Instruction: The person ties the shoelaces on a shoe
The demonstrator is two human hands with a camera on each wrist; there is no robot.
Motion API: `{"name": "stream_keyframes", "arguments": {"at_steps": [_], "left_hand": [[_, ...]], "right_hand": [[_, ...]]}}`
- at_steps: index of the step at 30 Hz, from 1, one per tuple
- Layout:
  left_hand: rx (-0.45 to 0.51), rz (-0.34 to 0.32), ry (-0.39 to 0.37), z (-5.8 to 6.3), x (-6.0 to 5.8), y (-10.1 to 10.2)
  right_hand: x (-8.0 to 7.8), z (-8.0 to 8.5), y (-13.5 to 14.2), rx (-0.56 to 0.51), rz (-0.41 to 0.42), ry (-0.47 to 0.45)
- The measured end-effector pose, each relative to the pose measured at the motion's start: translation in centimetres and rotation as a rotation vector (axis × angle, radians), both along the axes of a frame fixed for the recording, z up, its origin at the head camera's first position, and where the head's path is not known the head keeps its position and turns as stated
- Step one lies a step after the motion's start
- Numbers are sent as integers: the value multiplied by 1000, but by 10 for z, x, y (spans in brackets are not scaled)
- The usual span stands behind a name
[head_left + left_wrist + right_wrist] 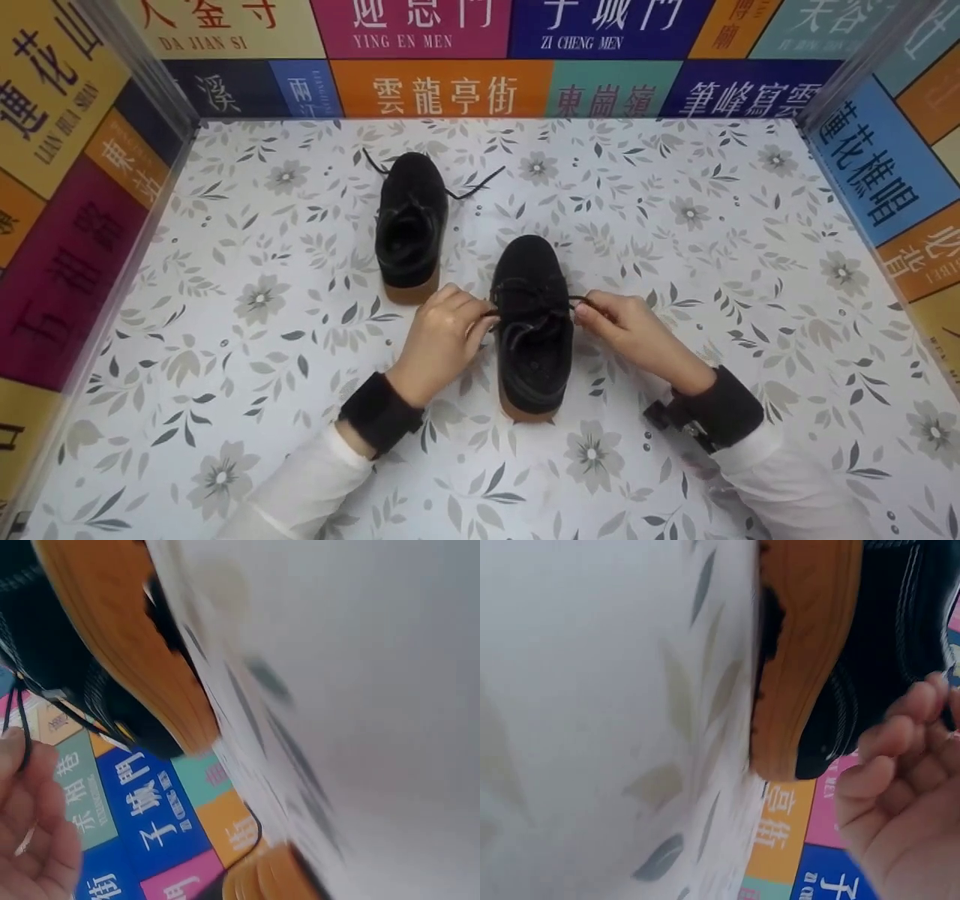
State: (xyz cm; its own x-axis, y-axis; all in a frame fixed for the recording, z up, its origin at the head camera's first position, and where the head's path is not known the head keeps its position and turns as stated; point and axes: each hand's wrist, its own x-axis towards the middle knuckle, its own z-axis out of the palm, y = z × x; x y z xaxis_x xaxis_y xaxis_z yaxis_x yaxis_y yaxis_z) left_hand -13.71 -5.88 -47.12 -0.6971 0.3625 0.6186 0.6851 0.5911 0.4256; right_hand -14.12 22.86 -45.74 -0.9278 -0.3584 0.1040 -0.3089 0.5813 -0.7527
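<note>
A black shoe with a tan sole stands upright between both hands, toe pointing away and laces crossed over its tongue. At its left side my left hand pinches a dark shoelace; in the left wrist view the lace runs as a loop from the shoe into the thumb and fingertips. Opposite, the right hand holds another lace part at the shoe's right side, fingers curled. In the right wrist view, the curled fingers lie beside the tan sole, and their grip on the lace is mostly hidden.
A second black shoe stands farther back and left, its untied lace ends spread to both sides. Beneath everything lies a white floral table surface. Colourful panels with printed characters wall in the back and both sides.
</note>
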Motion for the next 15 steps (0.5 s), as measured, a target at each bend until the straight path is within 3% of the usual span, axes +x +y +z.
{"name": "stream_keyframes", "arguments": {"at_steps": [4,6,12,15], "left_hand": [[101,20,-367,5,15,0],[170,15,-567,7,22,0],[435,-55,-1079,7,37,6],[614,-80,-1244,4,45,15]], "right_hand": [[14,7,-6,37,-130,-63],[21,10,-7,35,-152,-121],[36,10,-14,-122,-77,-419],[43,8,-17,-249,-52,-571]]}}
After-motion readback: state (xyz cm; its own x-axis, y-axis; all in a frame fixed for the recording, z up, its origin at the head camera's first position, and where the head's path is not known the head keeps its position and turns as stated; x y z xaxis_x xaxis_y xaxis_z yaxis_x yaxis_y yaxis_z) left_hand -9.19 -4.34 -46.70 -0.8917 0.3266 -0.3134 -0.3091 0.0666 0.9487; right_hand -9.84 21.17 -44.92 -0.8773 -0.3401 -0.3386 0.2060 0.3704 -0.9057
